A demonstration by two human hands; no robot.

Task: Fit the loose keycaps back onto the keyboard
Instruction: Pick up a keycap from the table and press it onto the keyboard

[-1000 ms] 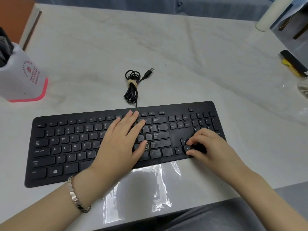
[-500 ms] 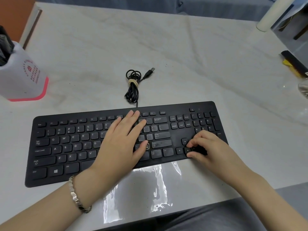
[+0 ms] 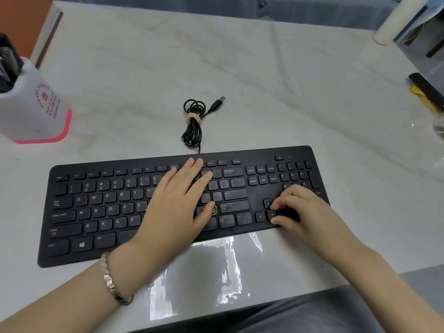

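Observation:
A black keyboard (image 3: 101, 212) lies across the near part of the table. My left hand (image 3: 177, 205) lies flat on its middle keys with straight fingers, the thumb beside a bare key socket (image 3: 214, 209) left of the right Shift key. My right hand (image 3: 298, 207) is curled over the arrow cluster. Its index fingertip and thumb pinch a black keycap (image 3: 287, 213) at the right-arrow spot, just right of the down-arrow key. The hand hides most of that keycap. No other loose keycaps are in sight.
The keyboard's bundled USB cable (image 3: 193, 123) lies just behind it. A white holder with a pink base (image 3: 36, 109) stands at the far left. A clear plastic sheet (image 3: 216, 267) lies at the table's near edge. Dark and yellow items (image 3: 426, 92) sit far right.
My right hand's fingers have closed in slightly over the arrow keys. My left hand has stayed flat in the same place.

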